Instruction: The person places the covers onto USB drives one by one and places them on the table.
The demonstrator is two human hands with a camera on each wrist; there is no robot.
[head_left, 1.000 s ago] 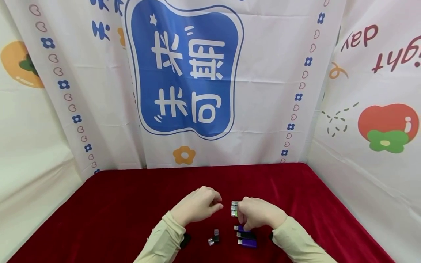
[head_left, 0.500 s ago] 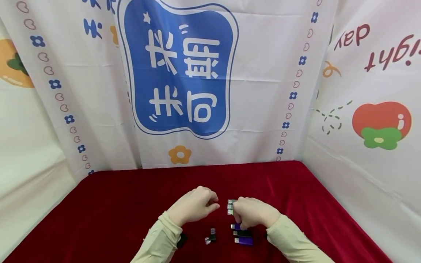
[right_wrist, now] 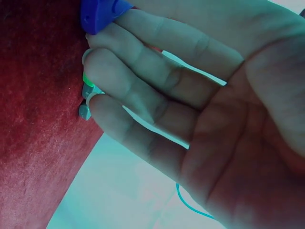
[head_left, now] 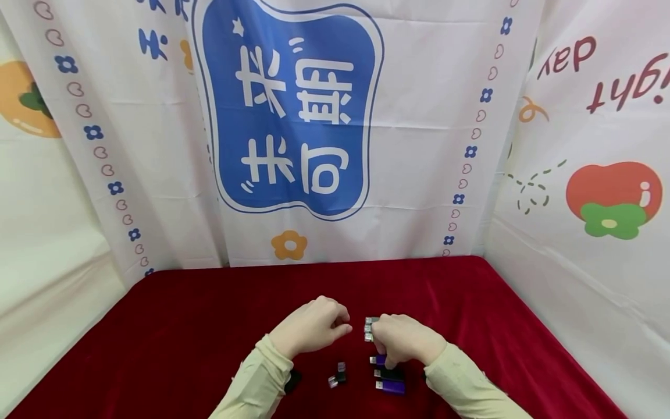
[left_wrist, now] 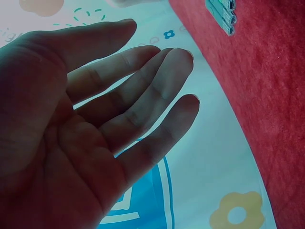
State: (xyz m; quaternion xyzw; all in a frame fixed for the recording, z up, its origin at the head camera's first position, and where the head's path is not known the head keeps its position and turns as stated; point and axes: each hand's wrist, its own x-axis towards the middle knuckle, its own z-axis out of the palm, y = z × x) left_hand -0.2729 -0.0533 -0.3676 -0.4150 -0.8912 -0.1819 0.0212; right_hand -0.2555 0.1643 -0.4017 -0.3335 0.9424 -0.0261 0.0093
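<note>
At the right of the cloth, my right hand (head_left: 408,340) pinches the farthest purple USB stick (head_left: 380,360) with its thumb and fingertips; the right wrist view shows the purple end (right_wrist: 97,15) at the fingertips. Nearer to me lie a black USB stick (head_left: 389,374) and another purple USB stick (head_left: 390,387), metal plugs facing left. Beyond them, a row of USB sticks with clear ends (head_left: 369,329) is partly covered by my right fingers. My left hand (head_left: 314,327) hovers left of that row with relaxed fingers, holding nothing.
Two small dark pieces with clear ends (head_left: 340,375) lie between my forearms. A black object (head_left: 293,381) shows partly beside my left sleeve. Dark red velvet cloth (head_left: 209,326) covers the table. Printed white curtains (head_left: 419,174) close in the back and sides.
The head view shifts slightly. Both hands stay almost where they were, my right hand still at the farthest purple USB stick.
</note>
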